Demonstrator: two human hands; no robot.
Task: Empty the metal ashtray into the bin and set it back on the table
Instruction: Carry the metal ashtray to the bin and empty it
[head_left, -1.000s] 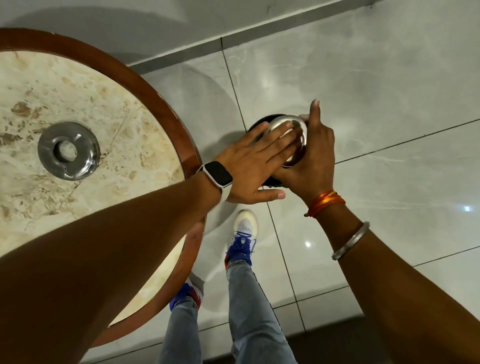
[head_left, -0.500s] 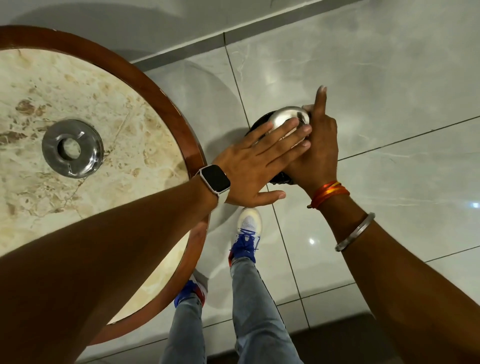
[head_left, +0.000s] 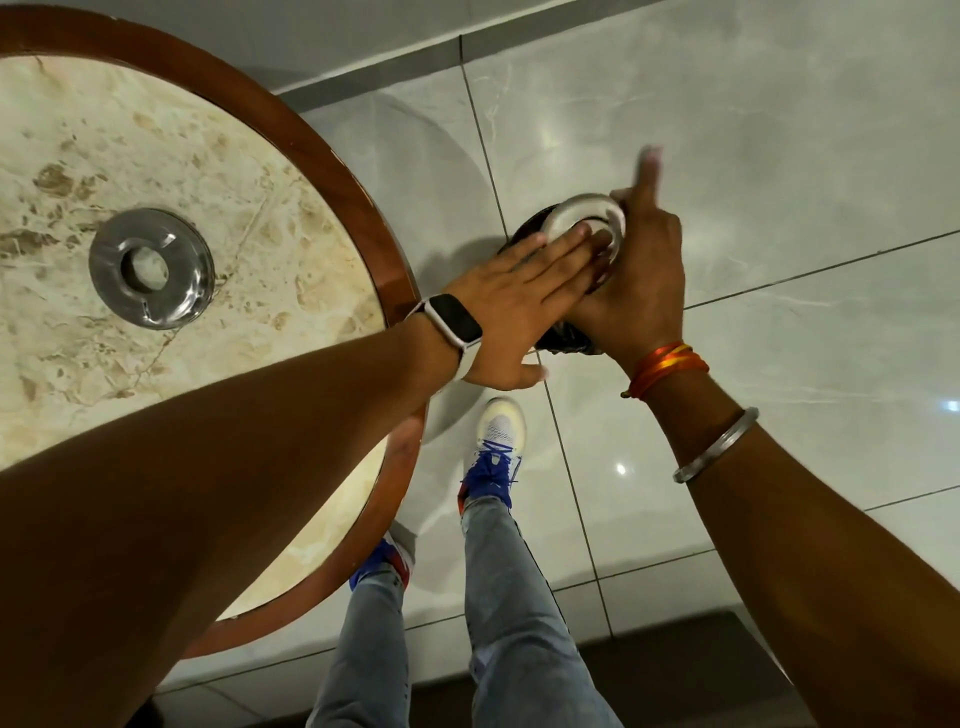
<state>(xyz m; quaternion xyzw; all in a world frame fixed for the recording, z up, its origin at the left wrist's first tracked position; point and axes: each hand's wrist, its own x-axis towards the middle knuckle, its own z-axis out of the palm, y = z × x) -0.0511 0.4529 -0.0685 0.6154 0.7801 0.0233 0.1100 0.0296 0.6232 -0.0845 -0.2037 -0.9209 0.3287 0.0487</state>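
My right hand (head_left: 641, 280) grips a shiny metal ashtray bowl (head_left: 579, 210), tilted on its side over a dark round bin (head_left: 569, 336) on the floor. The index finger of that hand sticks up and is blurred. My left hand (head_left: 514, 306) lies flat with straight fingers, and its fingertips touch the ashtray's open mouth. The hands hide most of the bin. The ashtray's ring-shaped metal top (head_left: 150, 267) rests on the round marble table (head_left: 332, 171) to the left.
The table has a brown wooden rim and fills the left side. Glossy grey floor tiles (head_left: 779, 156) spread to the right. My legs in jeans and blue-white shoes (head_left: 493, 452) stand beside the table edge. A dark mat lies at the bottom.
The ashtray has tilted so more of its rim shows. My left fingers have slid down off its back to its mouth. My right index finger is moving.
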